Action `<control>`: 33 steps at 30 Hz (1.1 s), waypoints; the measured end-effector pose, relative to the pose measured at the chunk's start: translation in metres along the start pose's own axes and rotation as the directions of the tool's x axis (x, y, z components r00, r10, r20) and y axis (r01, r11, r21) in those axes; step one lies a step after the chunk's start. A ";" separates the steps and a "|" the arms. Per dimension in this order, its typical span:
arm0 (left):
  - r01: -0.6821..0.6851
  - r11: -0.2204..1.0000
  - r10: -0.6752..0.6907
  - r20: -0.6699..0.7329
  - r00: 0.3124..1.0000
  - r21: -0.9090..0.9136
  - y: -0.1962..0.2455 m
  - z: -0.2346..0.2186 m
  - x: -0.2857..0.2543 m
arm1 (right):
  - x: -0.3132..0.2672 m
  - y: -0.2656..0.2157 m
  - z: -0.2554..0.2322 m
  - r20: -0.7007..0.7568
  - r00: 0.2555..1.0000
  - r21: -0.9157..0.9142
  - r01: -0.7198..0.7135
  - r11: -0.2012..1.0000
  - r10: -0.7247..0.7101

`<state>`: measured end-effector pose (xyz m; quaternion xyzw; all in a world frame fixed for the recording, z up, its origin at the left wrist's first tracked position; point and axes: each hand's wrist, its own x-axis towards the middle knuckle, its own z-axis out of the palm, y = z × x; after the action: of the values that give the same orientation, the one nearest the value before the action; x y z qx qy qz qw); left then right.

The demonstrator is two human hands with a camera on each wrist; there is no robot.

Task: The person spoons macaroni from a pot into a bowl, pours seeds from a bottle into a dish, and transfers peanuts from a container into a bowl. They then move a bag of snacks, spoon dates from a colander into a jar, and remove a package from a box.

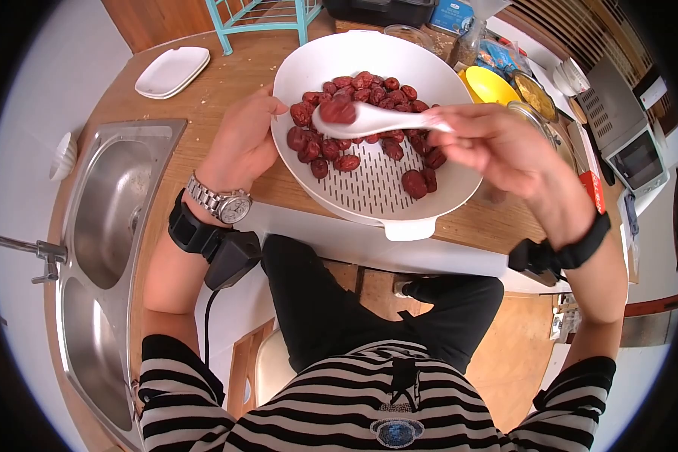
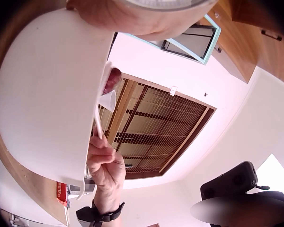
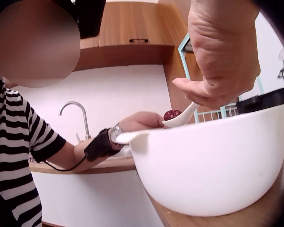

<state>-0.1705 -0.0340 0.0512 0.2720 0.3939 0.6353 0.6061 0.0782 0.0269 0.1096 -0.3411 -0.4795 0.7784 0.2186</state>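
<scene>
A white colander bowl with a slotted bottom stands on the wooden counter, holding many wrinkled red dates. My left hand grips its left rim, a watch on the wrist. My right hand pinches the handle of a white soup spoon over the bowl. Dark red dates lie in the spoon's bowl, slightly blurred. From the right wrist view, the spoon shows just above the rim, its tip pointing toward the left hand.
A steel double sink lies to the left, with white square plates behind it. A teal rack stands at the back. On the right are a yellow bowl, jars, packets and a microwave.
</scene>
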 end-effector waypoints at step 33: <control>-0.012 1.000 0.012 0.051 0.999 -0.006 -0.002 -0.007 0.003 | -0.020 -0.018 0.006 -0.064 0.996 -0.966 -0.047 0.254 -0.061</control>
<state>-0.1757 -0.0325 0.0449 0.2887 0.3751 0.6329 0.6127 0.0876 0.0174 0.1338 -0.4354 -0.8463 0.3067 -0.0109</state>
